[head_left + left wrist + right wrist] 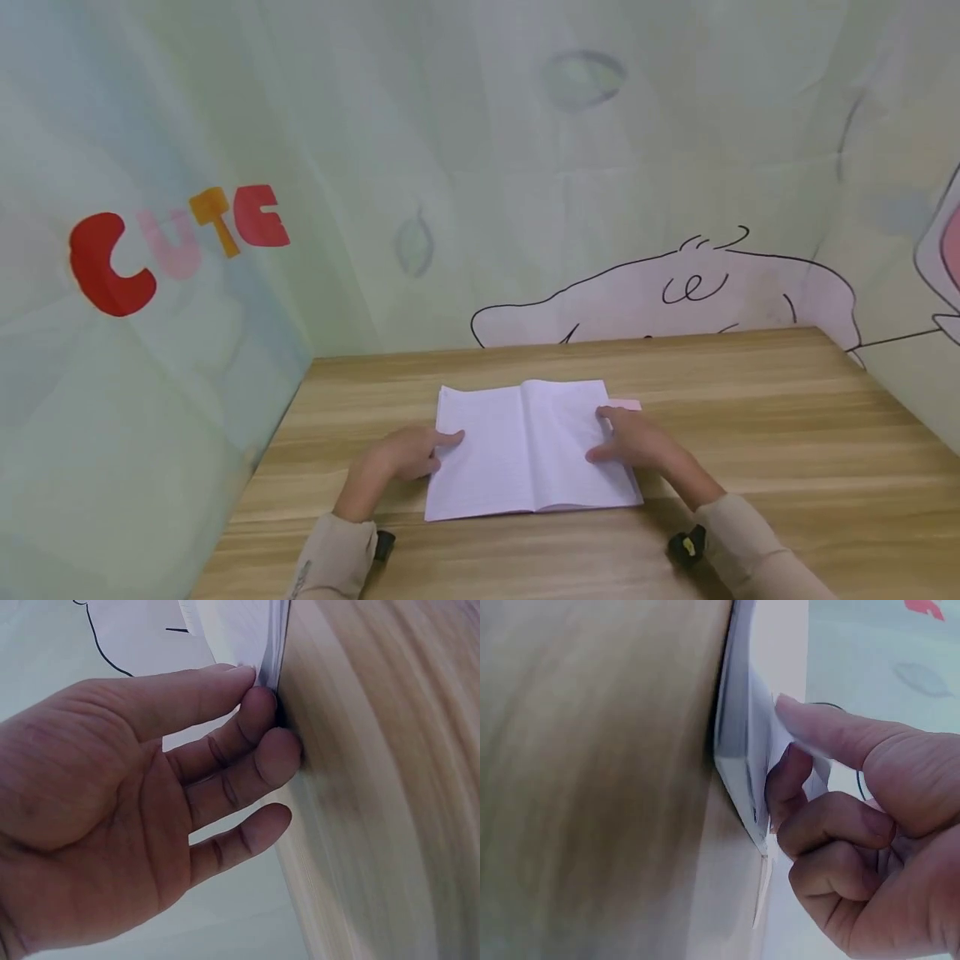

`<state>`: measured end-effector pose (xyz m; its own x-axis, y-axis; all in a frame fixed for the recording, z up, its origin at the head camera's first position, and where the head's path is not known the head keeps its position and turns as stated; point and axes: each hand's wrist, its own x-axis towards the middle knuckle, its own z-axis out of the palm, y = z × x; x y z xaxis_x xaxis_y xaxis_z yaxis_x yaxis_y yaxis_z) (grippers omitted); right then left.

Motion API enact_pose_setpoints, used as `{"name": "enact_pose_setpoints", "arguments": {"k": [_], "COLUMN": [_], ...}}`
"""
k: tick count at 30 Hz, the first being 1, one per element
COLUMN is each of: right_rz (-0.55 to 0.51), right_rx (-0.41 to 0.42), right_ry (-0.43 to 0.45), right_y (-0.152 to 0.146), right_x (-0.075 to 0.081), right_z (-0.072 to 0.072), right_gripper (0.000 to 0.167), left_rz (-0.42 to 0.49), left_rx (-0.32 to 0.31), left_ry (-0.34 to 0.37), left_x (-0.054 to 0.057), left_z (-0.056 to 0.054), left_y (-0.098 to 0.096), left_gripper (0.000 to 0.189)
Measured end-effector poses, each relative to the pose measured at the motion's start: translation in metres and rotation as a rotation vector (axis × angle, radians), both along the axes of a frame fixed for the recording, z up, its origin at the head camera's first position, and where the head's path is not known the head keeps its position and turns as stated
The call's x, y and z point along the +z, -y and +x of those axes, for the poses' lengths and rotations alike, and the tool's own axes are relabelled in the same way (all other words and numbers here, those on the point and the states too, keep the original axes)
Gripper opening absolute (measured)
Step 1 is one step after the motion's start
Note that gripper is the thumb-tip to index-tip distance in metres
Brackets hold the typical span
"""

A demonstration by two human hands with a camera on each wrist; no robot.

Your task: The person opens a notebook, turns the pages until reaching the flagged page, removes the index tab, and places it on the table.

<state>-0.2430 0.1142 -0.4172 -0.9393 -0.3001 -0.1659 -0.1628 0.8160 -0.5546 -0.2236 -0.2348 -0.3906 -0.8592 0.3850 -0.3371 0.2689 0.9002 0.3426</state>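
An open notebook (483, 467) with white pages lies on the wooden table, its left page faintly lined. At its left edge my left hand (411, 452) pinches the pages; in the left wrist view the thumb (217, 679) and a fingertip meet at the sheet edges, the other fingers loosely bent. Over the right page is my right hand (633, 437), two fingertips touching or nearly touching the paper. The right wrist view shows its thumb (825, 731) stretched out close to the page, the other fingers bent beside the notebook's edge (739, 780).
A small pink tab (625, 405) sticks out past the notebook's upper right side. The wooden table (750, 400) extends on all sides. Behind it and to the left hang printed cloth walls (450, 167) with cartoon drawings and coloured letters.
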Motion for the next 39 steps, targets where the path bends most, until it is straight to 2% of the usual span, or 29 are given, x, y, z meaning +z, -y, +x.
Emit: {"name": "enact_pose_setpoints", "arguments": {"k": [9,12,17,22,30,34,39], "right_rz": [-0.148,-0.186,-0.203,-0.297,-0.445,-0.509,-0.557], "right_rx": [-0.072,-0.097,-0.083,-0.086,-0.124,-0.108,-0.091], "right_ry": [0.005,0.007,0.011,0.067,0.158,0.215,0.244], "right_y": [-0.008,-0.012,-0.014,-0.012,-0.010,-0.007,-0.002], "right_x": [0.007,0.012,0.022,0.025,0.023,0.024,0.027], "right_z": [-0.005,-0.008,-0.011,-0.013,-0.019,-0.021,-0.022], "right_gripper": [0.068,0.060,0.045,0.025,0.024,0.022,0.022], "left_rz": [0.013,0.012,0.008,0.015,0.012,0.009,0.019], "left_rx": [-0.007,-0.007,0.003,0.007,-0.002,-0.004,-0.001], "left_ry": [0.000,-0.006,0.000,0.003,0.003,0.004,0.004], "left_x": [0.001,0.000,0.002,0.002,0.001,0.001,0.004], "left_z": [0.001,0.000,0.000,0.001,0.001,0.002,0.005], "left_y": [0.001,0.001,0.000,-0.001,0.001,0.001,0.001], "left_gripper": [0.051,0.051,0.050,0.050,0.050,0.050,0.050]}}
